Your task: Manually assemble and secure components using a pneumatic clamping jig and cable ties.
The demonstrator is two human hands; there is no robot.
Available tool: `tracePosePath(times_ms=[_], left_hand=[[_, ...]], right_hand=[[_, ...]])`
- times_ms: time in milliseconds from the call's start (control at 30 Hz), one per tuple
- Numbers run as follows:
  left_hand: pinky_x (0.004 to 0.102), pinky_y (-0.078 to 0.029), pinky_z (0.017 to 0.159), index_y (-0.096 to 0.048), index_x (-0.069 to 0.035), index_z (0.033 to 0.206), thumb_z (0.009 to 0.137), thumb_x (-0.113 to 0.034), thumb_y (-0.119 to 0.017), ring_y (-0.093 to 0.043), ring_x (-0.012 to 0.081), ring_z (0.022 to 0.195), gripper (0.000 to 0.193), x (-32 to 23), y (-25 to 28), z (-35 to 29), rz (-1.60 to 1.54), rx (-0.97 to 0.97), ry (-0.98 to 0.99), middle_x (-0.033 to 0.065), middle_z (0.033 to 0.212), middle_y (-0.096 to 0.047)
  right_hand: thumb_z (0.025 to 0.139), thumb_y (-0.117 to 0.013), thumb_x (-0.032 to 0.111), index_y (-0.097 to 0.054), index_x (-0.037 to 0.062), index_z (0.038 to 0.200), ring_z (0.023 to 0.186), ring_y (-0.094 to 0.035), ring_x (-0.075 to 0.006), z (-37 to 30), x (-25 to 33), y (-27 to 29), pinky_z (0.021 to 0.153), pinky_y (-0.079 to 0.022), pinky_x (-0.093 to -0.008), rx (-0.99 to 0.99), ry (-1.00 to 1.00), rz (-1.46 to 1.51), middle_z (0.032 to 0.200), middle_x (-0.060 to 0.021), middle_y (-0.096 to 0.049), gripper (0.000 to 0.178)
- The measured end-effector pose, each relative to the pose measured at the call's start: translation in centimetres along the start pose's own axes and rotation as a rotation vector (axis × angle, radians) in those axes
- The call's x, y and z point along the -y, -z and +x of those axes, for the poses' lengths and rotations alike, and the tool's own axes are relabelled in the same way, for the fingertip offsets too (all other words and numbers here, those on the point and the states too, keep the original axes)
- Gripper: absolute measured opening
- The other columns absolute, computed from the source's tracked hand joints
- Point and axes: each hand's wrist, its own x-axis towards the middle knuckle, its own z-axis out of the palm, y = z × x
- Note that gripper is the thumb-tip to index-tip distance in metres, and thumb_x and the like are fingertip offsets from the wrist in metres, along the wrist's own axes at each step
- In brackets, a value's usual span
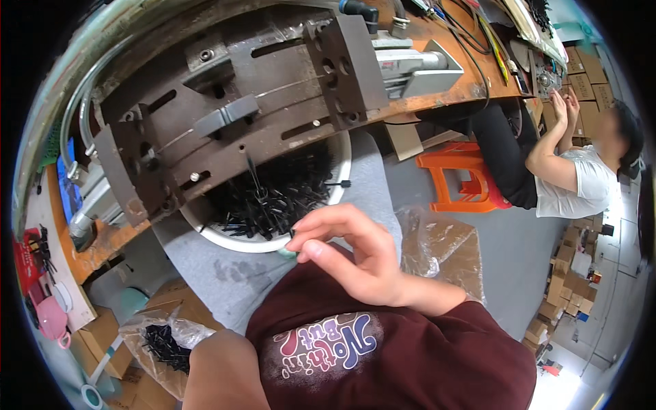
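My right hand [355,256] is raised in front of a white basin [347,154], its fingers curled and the thumb close to the forefinger. A tiny dark bit shows at the fingertips, too small to name. The basin holds a heap of small black plastic parts [273,201], and one black part [338,183] lies across its rim. Above the basin stands a brown metal fixture [273,82] with a grey block [225,116] at its middle. A bare bent part of my left arm [225,372] enters at the lower edge; the left hand itself does not show.
Air cylinders [420,68] flank the fixture on the wooden bench [478,85]. To the right, a person [574,164] sits by an orange stool [454,178]. A clear bag of black parts [167,345] rests at lower left, near cardboard boxes [99,342].
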Motion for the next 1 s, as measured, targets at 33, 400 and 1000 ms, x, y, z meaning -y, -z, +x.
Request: tracePosePath(times_ms=[33, 400, 1000], left_hand=[[0.0280, -0.050, 0.059, -0.058, -0.005, 0.082, 0.083, -0.006, -0.069, -0.057, 0.0165, 0.064, 0.011, 0.0, -0.2, 0.0, -0.018, 0.011, 0.009, 0.0093, 0.075, -0.061], [0.0266, -0.047, 0.055, -0.054, -0.006, 0.078, 0.086, -0.005, -0.064, -0.050, 0.0152, 0.057, 0.013, -0.5, -1.0, -0.7, -0.079, 0.056, 0.055, 0.0056, 0.070, -0.055], [0.0244, -0.042, 0.048, -0.047, -0.009, 0.072, 0.090, -0.002, -0.057, -0.038, 0.0129, 0.046, 0.022, -6.1, -2.4, -3.4, -0.100, 0.002, 0.027, -0.0006, 0.062, -0.044]], right_hand=[[0.097, -0.053, -0.005, -0.053, -0.0056, 0.121, 0.091, -0.068, -0.0174, -0.2, -0.2, -0.1, 0.080, -0.055, -0.0288, 0.004, -0.008, 0.023, 0.105, -0.0167, -0.068, 0.025], [0.094, -0.059, 0.000, -0.059, -0.0037, 0.115, 0.091, -0.068, -0.0152, -0.7, 0.0, -1.1, 0.077, -0.052, -0.0276, -0.043, -0.033, 0.062, 0.097, -0.0104, -0.070, 0.021], [0.095, -0.060, 0.002, -0.062, -0.0029, 0.109, 0.086, -0.067, -0.0133, -0.9, 0.0, -1.4, 0.075, -0.053, -0.0265, -0.035, -0.056, 0.056, 0.096, -0.0086, -0.069, 0.015]])
